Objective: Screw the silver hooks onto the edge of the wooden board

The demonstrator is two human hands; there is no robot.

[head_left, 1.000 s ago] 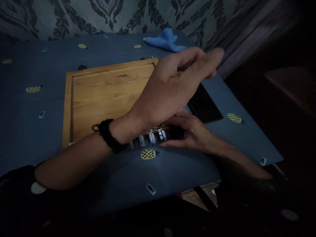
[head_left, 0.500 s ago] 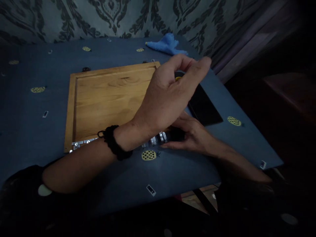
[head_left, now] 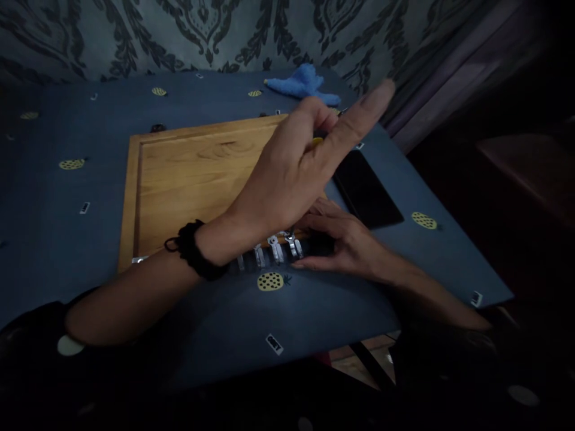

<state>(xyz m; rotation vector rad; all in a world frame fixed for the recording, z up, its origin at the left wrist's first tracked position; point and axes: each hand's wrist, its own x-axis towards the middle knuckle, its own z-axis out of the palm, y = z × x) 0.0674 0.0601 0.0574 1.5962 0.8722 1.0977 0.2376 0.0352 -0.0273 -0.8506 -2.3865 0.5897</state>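
A shallow framed wooden board [head_left: 193, 185] lies on the table, with a row of shiny metal clips [head_left: 275, 248] along its near edge. My left hand [head_left: 296, 161] is raised over the board's right side, one digit stretched up and the others curled in. Below it, a thin dark shaft, seemingly a screwdriver [head_left: 291, 230], meets the rightmost clip; its handle is mostly hidden by the hand. At the board's near right corner, my right hand [head_left: 344, 239] closes round the edge, thumb tip beside the last clip. A black band circles my left wrist.
A black phone-like slab [head_left: 371, 191] lies right of the board. Farther back is a blue fluffy cloth [head_left: 303, 84]. Small dark objects [head_left: 158, 128] sit behind the board. The blue pineapple-print tablecloth [head_left: 215, 335] ends at the near and right edges; a patterned curtain hangs behind.
My left hand has turned, its stretched digit now reaching higher and farther right, and its wrist has shifted left, uncovering more clips. My right hand stays at the board's corner.
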